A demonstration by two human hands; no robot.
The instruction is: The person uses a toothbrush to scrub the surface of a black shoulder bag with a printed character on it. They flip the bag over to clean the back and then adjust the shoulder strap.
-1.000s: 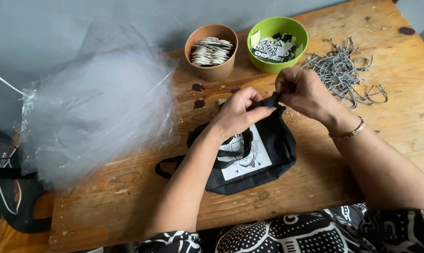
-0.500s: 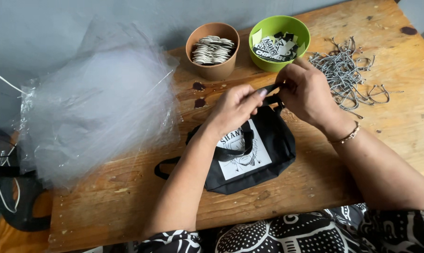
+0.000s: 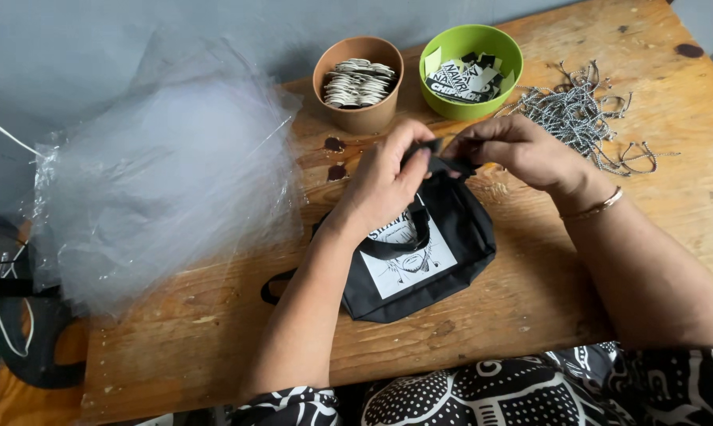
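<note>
A small black pouch bag with a white printed patch lies on the wooden table in front of me. My left hand and my right hand meet above the bag's far end, both pinching its black strap between fingertips. A gold bracelet sits on my right wrist. Another loop of the strap sticks out at the bag's near left.
A heap of clear plastic bags covers the table's left. A brown cup of round tags and a green bowl of printed labels stand at the back. Silvery ball chains lie at the right.
Both hands have lifted the strap slightly off the bag and shifted a little toward the back of the table. The patch on the bag shows more.
</note>
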